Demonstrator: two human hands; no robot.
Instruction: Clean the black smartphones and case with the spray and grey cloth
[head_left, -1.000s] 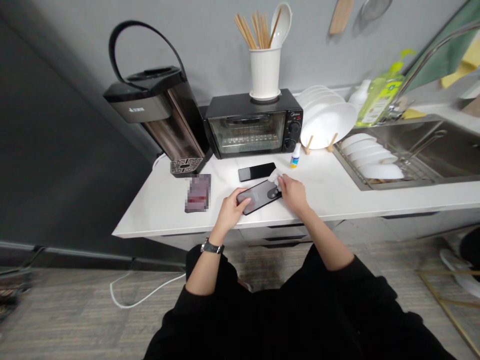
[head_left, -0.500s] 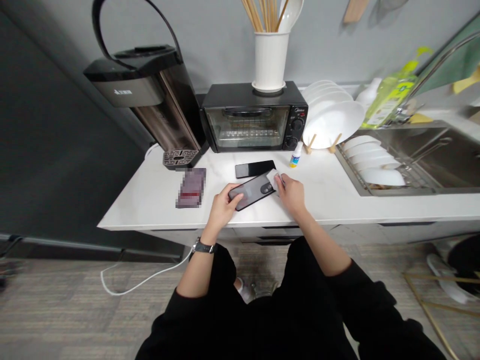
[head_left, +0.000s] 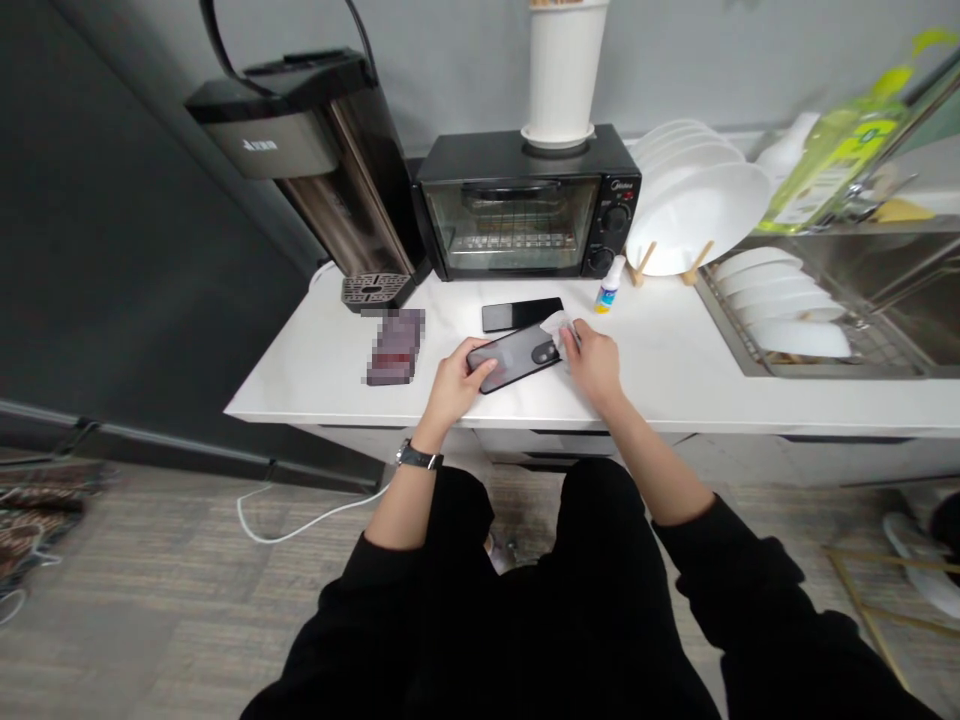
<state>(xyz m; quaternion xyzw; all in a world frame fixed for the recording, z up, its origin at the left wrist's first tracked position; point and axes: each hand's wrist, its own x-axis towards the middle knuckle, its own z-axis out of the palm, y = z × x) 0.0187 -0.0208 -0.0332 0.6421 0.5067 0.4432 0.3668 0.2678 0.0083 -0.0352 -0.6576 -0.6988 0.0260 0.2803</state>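
My left hand [head_left: 458, 382] grips the lower left end of a grey phone case [head_left: 515, 360] with a dark camera cutout, its thumb lying on the back. Whether a phone sits inside the case cannot be told. Between the fingers of my right hand [head_left: 594, 358] is a white wipe [head_left: 557, 324], touching the upper right corner of the case by the camera area. Just behind, a black phone [head_left: 520, 315] lies flat on the counter. A small spray bottle [head_left: 607, 288] with a blue and yellow label stands behind my right hand.
A black toaster oven [head_left: 525, 205] stands at the back, carrying a white utensil holder [head_left: 566, 75]. To its left is a tall water dispenser [head_left: 345, 180]; a blurred-out item [head_left: 395, 347] lies before it. White plates [head_left: 694, 215] and a sink rack of bowls [head_left: 795, 310] are right.
The camera view has tilted down and turned slightly left. My right hand still holds the wipe at the case's camera end, and my left hand keeps its grip.
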